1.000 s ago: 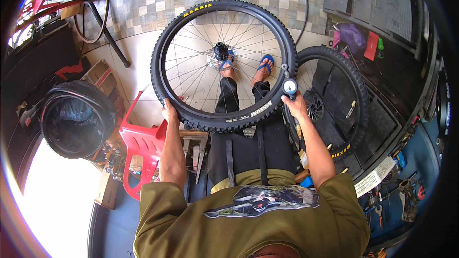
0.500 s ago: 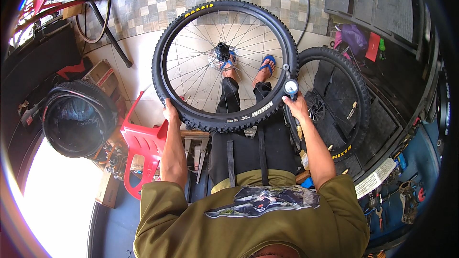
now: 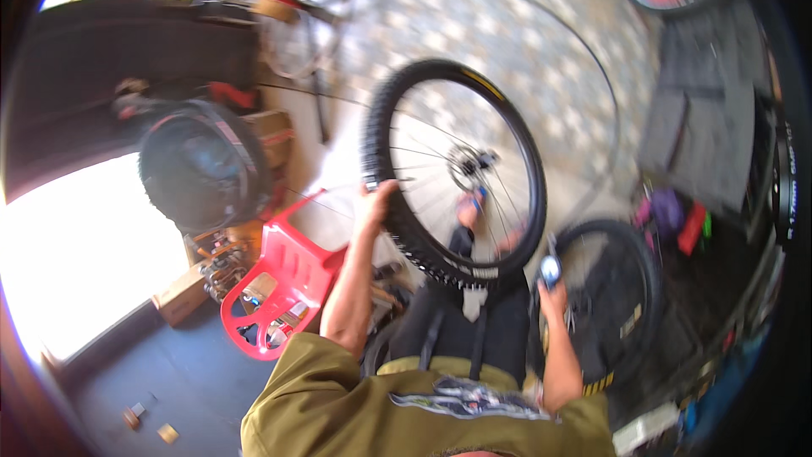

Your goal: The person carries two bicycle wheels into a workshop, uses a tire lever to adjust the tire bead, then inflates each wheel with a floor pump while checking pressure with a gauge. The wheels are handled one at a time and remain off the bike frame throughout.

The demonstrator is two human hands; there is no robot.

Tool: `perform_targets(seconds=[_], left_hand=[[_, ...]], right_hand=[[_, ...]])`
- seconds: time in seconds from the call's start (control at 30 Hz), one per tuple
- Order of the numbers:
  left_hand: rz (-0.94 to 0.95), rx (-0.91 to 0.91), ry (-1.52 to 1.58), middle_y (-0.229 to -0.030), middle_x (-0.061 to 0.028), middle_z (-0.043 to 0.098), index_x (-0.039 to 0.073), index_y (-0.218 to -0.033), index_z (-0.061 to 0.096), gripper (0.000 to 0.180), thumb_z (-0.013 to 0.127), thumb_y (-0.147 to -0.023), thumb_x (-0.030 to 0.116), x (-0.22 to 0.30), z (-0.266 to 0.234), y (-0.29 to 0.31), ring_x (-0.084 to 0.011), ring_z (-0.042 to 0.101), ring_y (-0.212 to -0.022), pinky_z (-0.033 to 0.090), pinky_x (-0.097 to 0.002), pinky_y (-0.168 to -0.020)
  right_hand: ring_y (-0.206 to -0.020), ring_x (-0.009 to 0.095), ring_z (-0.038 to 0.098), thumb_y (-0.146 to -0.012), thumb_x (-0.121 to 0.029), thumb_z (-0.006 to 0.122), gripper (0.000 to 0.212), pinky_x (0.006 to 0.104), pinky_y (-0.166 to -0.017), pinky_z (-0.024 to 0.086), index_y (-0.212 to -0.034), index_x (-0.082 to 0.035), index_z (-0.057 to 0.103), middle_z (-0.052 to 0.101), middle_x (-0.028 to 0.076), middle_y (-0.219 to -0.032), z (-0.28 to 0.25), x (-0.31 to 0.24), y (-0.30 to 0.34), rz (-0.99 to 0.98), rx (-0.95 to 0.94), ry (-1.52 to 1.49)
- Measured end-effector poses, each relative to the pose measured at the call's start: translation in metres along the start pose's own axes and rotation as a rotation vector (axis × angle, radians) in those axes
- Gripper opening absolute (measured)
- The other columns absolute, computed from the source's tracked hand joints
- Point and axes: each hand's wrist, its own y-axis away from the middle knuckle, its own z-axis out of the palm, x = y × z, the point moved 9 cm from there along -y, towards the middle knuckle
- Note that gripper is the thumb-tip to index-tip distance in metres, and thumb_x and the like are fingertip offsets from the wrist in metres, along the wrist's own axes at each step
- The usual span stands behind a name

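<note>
A bicycle wheel (image 3: 381, 123) with a knobby black tyre, wire spokes and a disc rotor at its hub is tilted in front of my legs. My left hand (image 3: 378, 203) is closed on the left side of its tyre. In my right hand (image 3: 553, 298) is a tyre inflator with a round dial gauge (image 3: 550, 270), held just to the right of the wheel and apart from it. Motion blurs the picture, so the fingers' exact grip and the wheel's valve cannot be made out.
A second wheel (image 3: 650, 275) leans at my right. On the left are a red plastic chair (image 3: 296, 258), a bundle of tyres (image 3: 203, 165) and cardboard boxes (image 3: 182, 292). A dark hose (image 3: 615, 101) curves across the tiled floor. A purple bag (image 3: 666, 211) lies at the far right.
The wheel has turned from nearly level to a steep tilt, its right side swung away from my right hand. The inflator has come off the wheel with my right hand. The whole view has shifted.
</note>
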Motion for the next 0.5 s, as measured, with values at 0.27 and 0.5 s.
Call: perform_targets(seconds=[0.27, 0.5], left_hand=[[0.642, -0.052, -0.648, -0.102, -0.0241, 0.067, 0.000, -0.119, 0.056, 0.066, 0.085, -0.068, 0.030, 0.232, 0.087, 0.105, -0.0434, 0.068, -0.098, 0.056, -0.0522, -0.087], [0.975, -0.069, -0.985, -0.109, -0.0157, 0.058, 0.007, -0.124, 0.056, 0.070, 0.085, -0.063, 0.025, 0.120, 0.100, 0.135, -0.0359, 0.059, -0.105, 0.050, -0.0464, -0.084]], right_hand=[[-0.115, 0.044, 0.068, -0.082, -0.019, 0.083, 0.059, 0.0472, -0.103, 0.050, -0.133, 0.004, 0.063, 0.071, 0.027, -0.123, -0.034, -0.019, 0.009, 0.009, 0.007, 0.090], [-0.106, 0.043, 0.071, -0.079, -0.016, 0.083, 0.059, 0.0489, -0.092, 0.056, -0.129, 0.007, 0.061, 0.071, 0.026, -0.118, -0.054, 0.001, -0.014, 0.020, -0.062, 0.159]])
